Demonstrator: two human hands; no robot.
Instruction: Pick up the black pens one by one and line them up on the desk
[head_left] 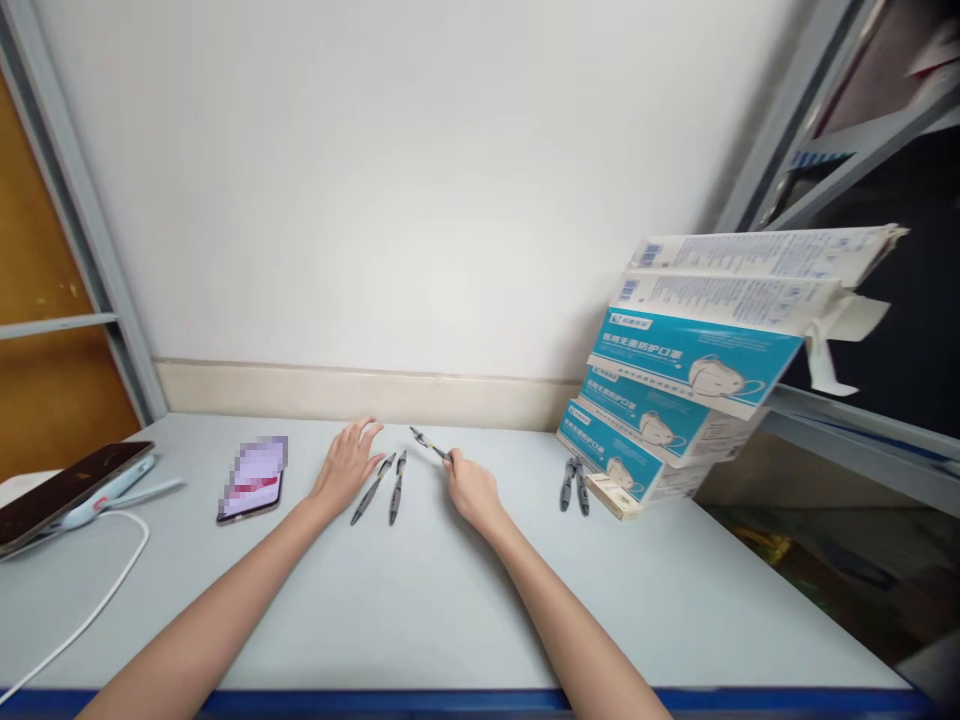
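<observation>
My right hand (474, 492) is closed round the end of a grey pen (433, 444), whose other end points up and to the left. Palm down, my left hand (349, 462) has its fingers stretched out and apart over the table. By its thumb lies a second pen (373, 490), slanting toward me; whether the thumb touches it I cannot tell. Just to the right is a third pen (397, 488), nearly parallel to it. Farther right, two dark pens (574, 486) lie side by side, close together at their far ends.
Mask boxes (660, 400) are stacked at the right, with a small cream box (613, 496) in front. A phone (253, 480) lies left of my left hand. At the far left are a dark tablet-like device (67, 490) and a white cable (112, 590). A wall (390, 200) rises behind the table (390, 620).
</observation>
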